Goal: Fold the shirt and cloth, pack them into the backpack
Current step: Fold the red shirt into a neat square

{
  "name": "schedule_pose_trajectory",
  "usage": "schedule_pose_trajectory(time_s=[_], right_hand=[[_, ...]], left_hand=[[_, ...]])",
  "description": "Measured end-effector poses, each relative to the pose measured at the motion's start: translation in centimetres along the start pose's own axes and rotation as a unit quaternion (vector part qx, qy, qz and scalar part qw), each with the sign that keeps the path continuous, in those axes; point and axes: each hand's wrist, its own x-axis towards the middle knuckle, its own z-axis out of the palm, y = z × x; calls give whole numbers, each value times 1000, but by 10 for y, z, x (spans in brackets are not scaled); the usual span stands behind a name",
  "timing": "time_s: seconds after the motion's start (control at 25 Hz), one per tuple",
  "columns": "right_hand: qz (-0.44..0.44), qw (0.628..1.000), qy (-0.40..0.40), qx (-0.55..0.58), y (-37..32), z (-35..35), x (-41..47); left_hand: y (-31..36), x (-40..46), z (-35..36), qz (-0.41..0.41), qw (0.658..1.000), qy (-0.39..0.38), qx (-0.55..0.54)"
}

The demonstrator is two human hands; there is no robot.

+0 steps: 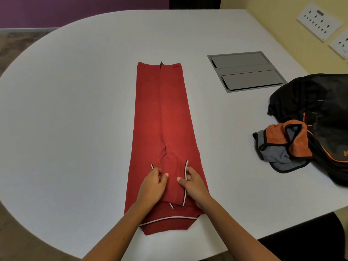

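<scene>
A red shirt (165, 117) lies on the white table (75, 91), folded lengthwise into a long narrow strip, with the collar end nearest me. My left hand (153, 185) pinches the folded-in left sleeve by its striped cuff. My right hand (194, 183) pinches the right sleeve along its striped edge. An orange and grey cloth (282, 146) lies crumpled at the right, against a black backpack (320, 113) with orange trim.
A metal cable hatch (244, 70) is set into the table behind the backpack. Wall sockets (319, 21) sit on the yellow wall at the far right. A dark chair (308, 242) stands at the table's near right edge.
</scene>
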Motion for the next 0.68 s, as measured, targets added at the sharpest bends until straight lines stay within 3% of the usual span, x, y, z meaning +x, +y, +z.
schedule_pose_trajectory(time_s=[0.16, 0.28, 0.36, 0.44, 0.56, 0.6, 0.68], right_hand=[[-30, 999, -27, -24, 1, -2, 5], [-54, 986, 70, -141, -5, 4, 3], [-120, 934, 191, -278, -7, 11, 0], [-261, 859, 238, -370, -8, 17, 1], [-437, 776, 132, -435, -8, 29, 15], [-439, 759, 81, -474, -7, 31, 21], [-359, 749, -2, -557, -6, 33, 31]], left_hand=[[-8, 0, 5, -28, 999, 25, -36], [-18, -7, 8, -38, 997, 61, -27], [-24, -13, 11, -30, 998, 61, 5], [-26, -13, 13, -18, 998, 54, 28], [-30, -10, 10, 4, 999, 25, 43], [-32, -9, 8, 14, 999, 16, 45], [-34, -8, 7, 25, 998, 6, 58]])
